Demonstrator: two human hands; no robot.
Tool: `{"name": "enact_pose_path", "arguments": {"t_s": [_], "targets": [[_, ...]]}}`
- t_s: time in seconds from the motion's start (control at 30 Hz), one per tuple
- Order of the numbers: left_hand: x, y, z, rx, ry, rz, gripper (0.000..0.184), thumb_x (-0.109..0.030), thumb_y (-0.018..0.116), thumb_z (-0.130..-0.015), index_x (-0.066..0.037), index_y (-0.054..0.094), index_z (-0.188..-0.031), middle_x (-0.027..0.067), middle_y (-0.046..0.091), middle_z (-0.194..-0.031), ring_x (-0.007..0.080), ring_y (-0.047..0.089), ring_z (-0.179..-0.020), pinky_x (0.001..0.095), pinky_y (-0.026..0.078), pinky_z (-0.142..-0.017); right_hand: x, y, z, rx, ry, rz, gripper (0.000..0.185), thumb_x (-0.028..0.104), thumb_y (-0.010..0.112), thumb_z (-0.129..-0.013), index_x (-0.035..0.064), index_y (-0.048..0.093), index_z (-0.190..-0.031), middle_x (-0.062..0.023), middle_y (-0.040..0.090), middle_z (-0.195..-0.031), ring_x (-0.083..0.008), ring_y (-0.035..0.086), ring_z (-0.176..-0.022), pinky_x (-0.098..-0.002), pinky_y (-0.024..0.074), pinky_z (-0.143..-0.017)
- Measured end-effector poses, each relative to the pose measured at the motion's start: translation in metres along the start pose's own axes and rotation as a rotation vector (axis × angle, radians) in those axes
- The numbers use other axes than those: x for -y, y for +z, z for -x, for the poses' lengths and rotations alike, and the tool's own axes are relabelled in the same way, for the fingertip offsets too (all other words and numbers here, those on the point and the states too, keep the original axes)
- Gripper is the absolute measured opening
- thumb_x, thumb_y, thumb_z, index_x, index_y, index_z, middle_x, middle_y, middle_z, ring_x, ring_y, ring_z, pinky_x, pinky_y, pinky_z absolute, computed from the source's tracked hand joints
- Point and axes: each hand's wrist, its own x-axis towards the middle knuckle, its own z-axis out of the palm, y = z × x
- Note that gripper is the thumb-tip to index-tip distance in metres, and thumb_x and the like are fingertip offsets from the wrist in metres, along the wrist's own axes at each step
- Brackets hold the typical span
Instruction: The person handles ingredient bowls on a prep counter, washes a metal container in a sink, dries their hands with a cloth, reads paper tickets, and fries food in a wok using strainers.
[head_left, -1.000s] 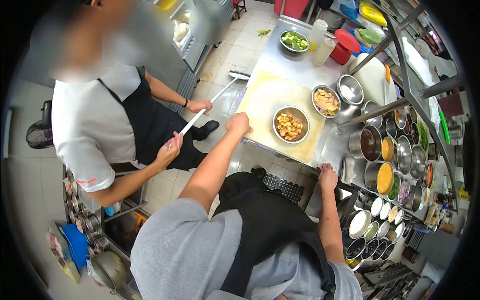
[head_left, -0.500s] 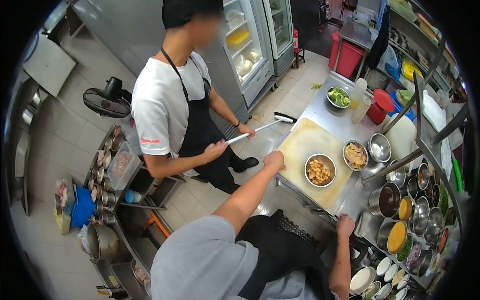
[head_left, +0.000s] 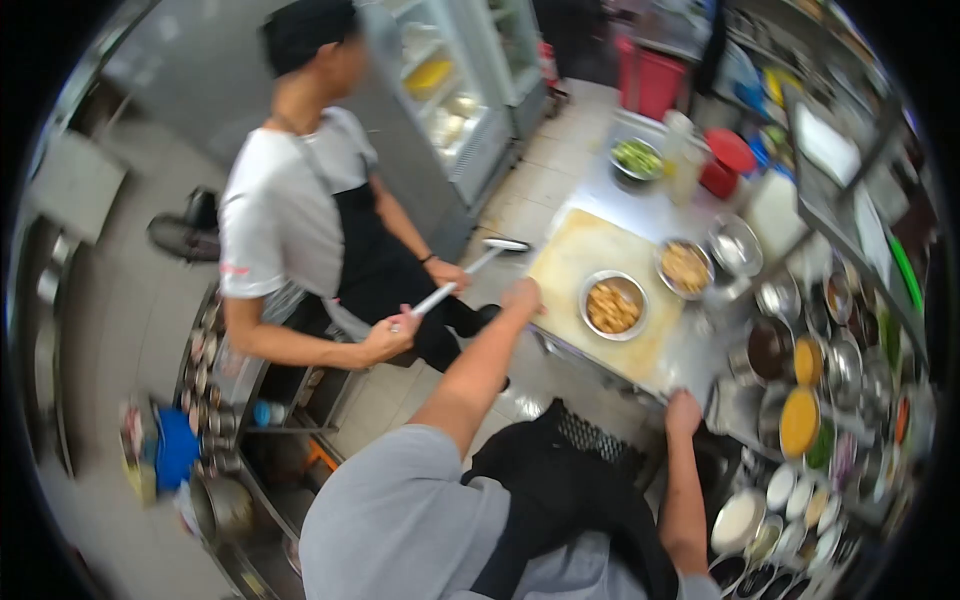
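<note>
My left hand [head_left: 522, 298] rests with curled fingers at the near-left edge of a stained cutting board [head_left: 570, 250]. Whether it grips the board or the table edge, I cannot tell. My right hand [head_left: 684, 412] is closed at the front edge of the steel table [head_left: 695, 345]; what lies in its fingers, if anything, is hidden. Between the hands, a metal bowl of browned chunks [head_left: 613, 305] stands on the board. Just beyond it sits a bowl of pale slices [head_left: 685, 270]. Farther back is a bowl of chopped greens [head_left: 637, 158].
A co-worker [head_left: 300, 190] stands at left, holding a white-handled brush [head_left: 435, 298] near the table. Squeeze bottles [head_left: 690, 165] and a red container [head_left: 728, 160] line the back. Several bowls and orange-filled pots [head_left: 799, 420] crowd the right, below an overhead metal shelf [head_left: 850, 220].
The view has swung, so the scene sits further left and is blurred. The co-worker's brush has shifted against the table. My hands stay at the table edge.
</note>
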Motion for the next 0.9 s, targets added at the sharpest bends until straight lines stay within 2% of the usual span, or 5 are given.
{"name": "enact_pose_path", "arguments": {"t_s": [0.43, 0.7, 0.77, 0.87, 0.9], "targets": [[-0.011, 0.009, 0.035, -0.219, 0.124, -0.106, 0.057, -0.042, 0.087, -0.067, -0.001, 0.070, -0.103, 0.0217, 0.070, -0.107, 0.0374, 0.067, -0.101, 0.0461, 0.054, -0.083, 0.007, -0.015, 0.025, -0.090, 0.002, -0.054, 0.022, 0.018, 0.059, -0.079, 0.0052, 0.077, -0.084, -0.0154, 0.072, -0.095, -0.0282, 0.066, -0.101, -0.0372, 0.0565, -0.082], [-0.053, 0.049, 0.142, -0.104, 0.430, -0.262, 0.052, -0.049, 0.062, -0.087, 0.002, 0.070, -0.098, 0.0262, 0.069, -0.102, 0.0411, 0.066, -0.100, 0.0501, 0.052, -0.086, 0.003, 0.015, 0.079, -0.458, -0.016, -0.168, 0.047, 0.014, 0.055, -0.084, -0.0014, 0.055, -0.129, -0.0212, 0.053, -0.136, -0.0331, 0.049, -0.129, -0.0416, 0.0370, -0.110], [-0.064, 0.080, 0.154, 0.368, 0.543, -0.126, 0.054, -0.042, 0.054, -0.095, 0.006, 0.070, -0.077, 0.0235, 0.067, -0.069, 0.0306, 0.070, -0.062, 0.0432, 0.056, -0.065, 0.007, 0.021, 0.124, -0.422, -0.007, -0.205, 0.051, 0.015, 0.056, -0.084, 0.0042, 0.053, -0.134, -0.0196, 0.051, -0.139, -0.0329, 0.045, -0.133, -0.0444, 0.0332, -0.113], [-0.093, 0.110, 0.161, 0.733, 0.705, -0.151, 0.062, -0.050, 0.052, -0.096, 0.005, 0.067, -0.070, 0.0132, 0.065, -0.057, 0.0220, 0.066, -0.050, 0.0346, 0.055, -0.055, -0.008, 0.084, 0.177, 0.242, 0.338, -0.583, 0.046, 0.025, 0.057, -0.086, 0.0037, 0.059, -0.127, -0.0193, 0.063, -0.123, -0.0357, 0.060, -0.114, -0.0455, 0.0464, -0.100], [-0.112, 0.094, 0.174, 0.794, 0.748, -0.234, 0.068, -0.056, 0.053, -0.094, 0.005, 0.067, -0.070, 0.0121, 0.065, -0.059, 0.0215, 0.065, -0.050, 0.0333, 0.054, -0.054, -0.019, 0.137, 0.203, 0.186, 0.250, -0.552, 0.037, 0.028, 0.054, -0.088, 0.0044, 0.067, -0.113, -0.0204, 0.068, -0.107, -0.0379, 0.064, -0.102, -0.0451, 0.0513, -0.091]]}}
